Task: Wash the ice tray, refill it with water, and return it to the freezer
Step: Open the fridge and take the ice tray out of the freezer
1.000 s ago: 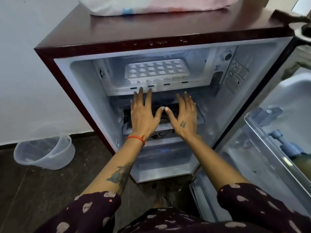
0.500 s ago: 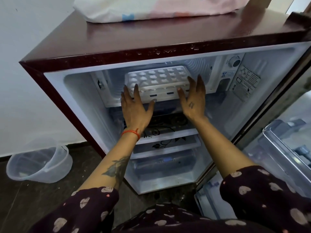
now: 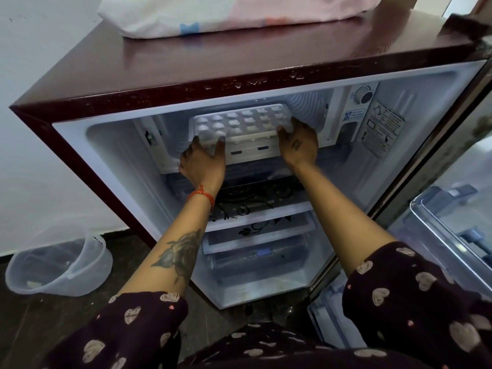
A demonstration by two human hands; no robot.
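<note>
A white ice tray (image 3: 241,123) with several round cells lies in the freezer compartment (image 3: 306,107) at the top of a small open fridge. My left hand (image 3: 203,162) grips the tray's front left corner, thumb on its front edge. My right hand (image 3: 299,145) holds the tray's right end, fingers curled over the rim. Both forearms reach up into the fridge from below.
The fridge has a dark red top (image 3: 239,57) with a folded pale cloth (image 3: 226,12) on it. Its open door (image 3: 452,230) with shelves stands at the right. A clear plastic container (image 3: 61,265) lies on the dark floor at the left. Glass shelves (image 3: 255,211) sit below the freezer.
Both hands rose from the shelf below the freezer to the ice tray and closed on its two ends. The camera moved closer to the fridge.
</note>
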